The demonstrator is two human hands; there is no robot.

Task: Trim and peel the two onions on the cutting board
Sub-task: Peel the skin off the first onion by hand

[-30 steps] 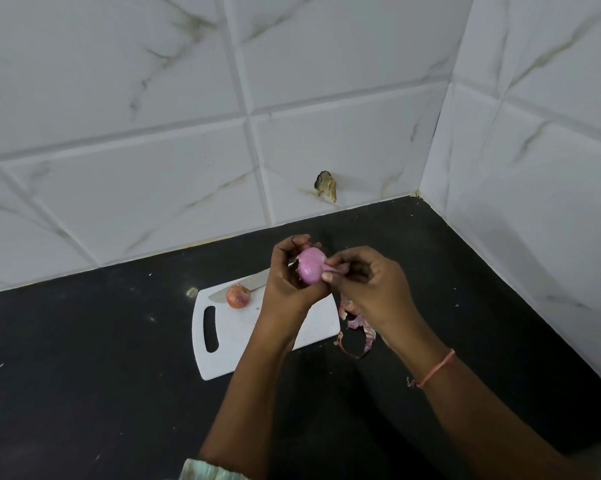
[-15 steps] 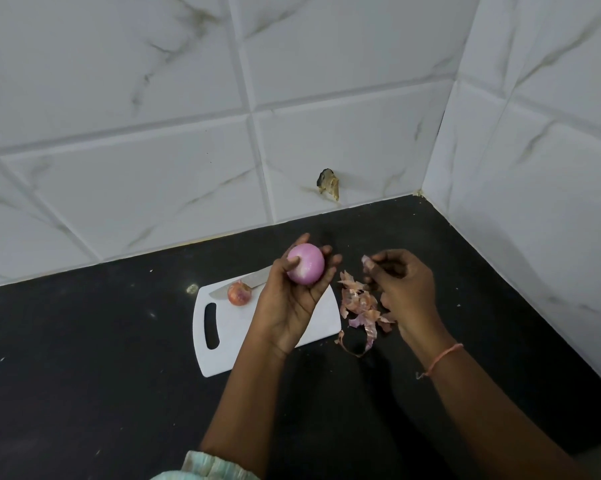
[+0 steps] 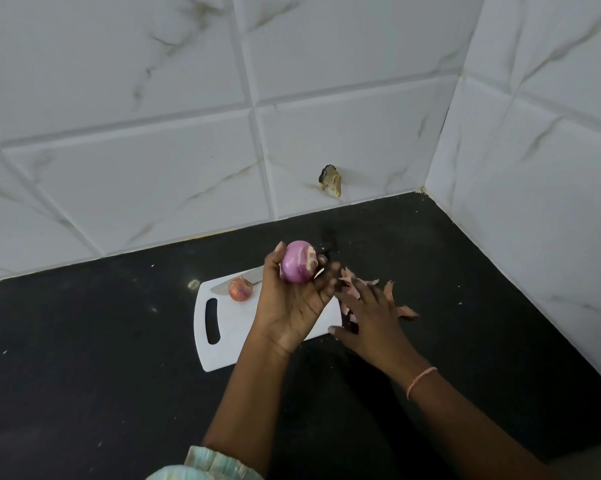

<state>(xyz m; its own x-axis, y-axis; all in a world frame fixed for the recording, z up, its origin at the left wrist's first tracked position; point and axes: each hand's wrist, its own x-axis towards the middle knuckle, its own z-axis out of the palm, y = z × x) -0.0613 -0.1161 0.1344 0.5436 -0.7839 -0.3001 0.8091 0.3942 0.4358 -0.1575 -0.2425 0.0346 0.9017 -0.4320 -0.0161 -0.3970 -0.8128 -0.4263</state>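
Note:
My left hand [image 3: 292, 303] holds a peeled purple onion [image 3: 297, 261] up above the white cutting board [image 3: 223, 341], fingers curled round it. A second onion [image 3: 240, 288], still in its orange-brown skin, lies on the board's far left part next to a knife blade [image 3: 238, 279]. My right hand [image 3: 372, 323] lies flat with spread fingers over the pile of onion skins [image 3: 389, 292] on the black counter, just right of the board.
The black counter [image 3: 101, 358] runs into a corner of white marbled wall tiles [image 3: 361, 143] at the back and right. A brownish chipped spot [image 3: 331, 180] marks the back wall. Small crumbs dot the counter.
My right hand let go of the onion, moved right and down, and now lies flat over the skins. My left hand has turned the peeled onion, showing its trimmed end.

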